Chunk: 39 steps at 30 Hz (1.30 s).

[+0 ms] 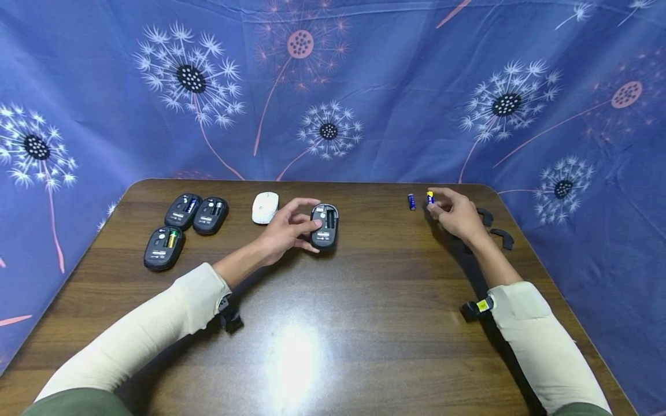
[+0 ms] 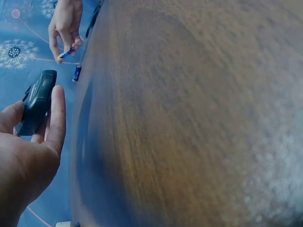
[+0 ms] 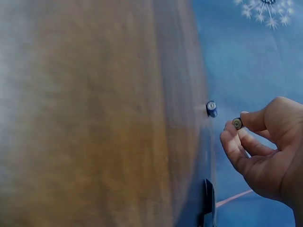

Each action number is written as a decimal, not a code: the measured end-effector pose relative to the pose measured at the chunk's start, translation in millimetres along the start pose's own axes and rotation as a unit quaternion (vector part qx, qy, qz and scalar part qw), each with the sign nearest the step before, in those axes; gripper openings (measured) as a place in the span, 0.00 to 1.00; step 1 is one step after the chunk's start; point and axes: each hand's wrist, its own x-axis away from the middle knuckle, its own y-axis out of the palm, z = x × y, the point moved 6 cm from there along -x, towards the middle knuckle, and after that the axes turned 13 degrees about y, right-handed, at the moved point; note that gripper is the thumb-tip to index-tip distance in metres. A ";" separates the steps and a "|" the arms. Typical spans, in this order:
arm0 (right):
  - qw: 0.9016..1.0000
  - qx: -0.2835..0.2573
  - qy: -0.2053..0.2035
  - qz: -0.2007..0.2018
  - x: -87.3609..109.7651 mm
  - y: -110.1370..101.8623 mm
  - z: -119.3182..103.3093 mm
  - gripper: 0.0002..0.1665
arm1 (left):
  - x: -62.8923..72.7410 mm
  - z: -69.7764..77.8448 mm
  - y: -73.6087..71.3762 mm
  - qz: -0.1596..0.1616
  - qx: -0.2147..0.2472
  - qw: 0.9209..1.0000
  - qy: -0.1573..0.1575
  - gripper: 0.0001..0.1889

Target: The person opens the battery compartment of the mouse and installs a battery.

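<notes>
My left hand [image 1: 283,233] holds a black computer mouse [image 1: 325,226] with its underside up and its battery slot uncovered. The thumb lies over the mouse's near side, and the left wrist view shows the mouse [image 2: 39,101] edge-on between thumb and fingers. Over at the right, my right hand [image 1: 458,216] pinches a blue and yellow battery [image 1: 430,197] between thumb and fingertips. In the right wrist view only the end of that battery [image 3: 237,123] shows. Another blue battery [image 1: 411,201] lies on the table just left of the right hand.
Three upturned black mice [image 1: 163,248] lie grouped at the left; batteries show in their slots. A white mouse [image 1: 265,208] sits beyond the left hand. Black curved covers [image 1: 502,238] lie near the table's right edge, partly behind the right hand. A patterned blue cloth [image 1: 395,92] hangs behind the table.
</notes>
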 end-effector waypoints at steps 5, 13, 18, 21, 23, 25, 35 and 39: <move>1.000 -0.013 -0.017 0.008 10.1 5.1 -5.5 0.34 | -0.1 0.0 -0.6 0.000 0.000 1.000 0.002 0.32; 0.998 -0.050 -0.029 -0.015 22.5 20.8 -20.5 0.33 | 0.4 3.0 -2.3 0.001 0.000 1.000 0.003 0.32; 0.996 -0.079 -0.043 -0.025 29.7 32.6 -33.8 0.33 | 0.8 2.1 -4.7 0.004 -0.004 1.000 0.003 0.32; 0.994 -0.088 -0.050 -0.034 32.8 40.5 -41.6 0.32 | 1.4 2.0 -5.9 0.006 -0.003 1.000 0.002 0.32; 0.994 -0.092 -0.051 -0.041 33.8 46.1 -46.1 0.32 | 1.8 0.9 -6.5 0.006 -0.003 1.000 0.001 0.32; 0.993 -0.100 -0.050 -0.049 34.6 51.8 -50.0 0.33 | 2.3 -0.2 -6.6 0.007 -0.002 1.000 -0.002 0.33; 0.984 -0.156 -0.062 -0.067 36.3 74.4 -72.3 0.32 | 0.8 0.7 -2.0 0.002 0.000 1.000 -0.004 0.32; 0.981 -0.166 -0.073 -0.075 38.6 80.3 -83.4 0.31 | -0.3 0.2 -0.5 0.005 0.003 1.000 -0.008 0.31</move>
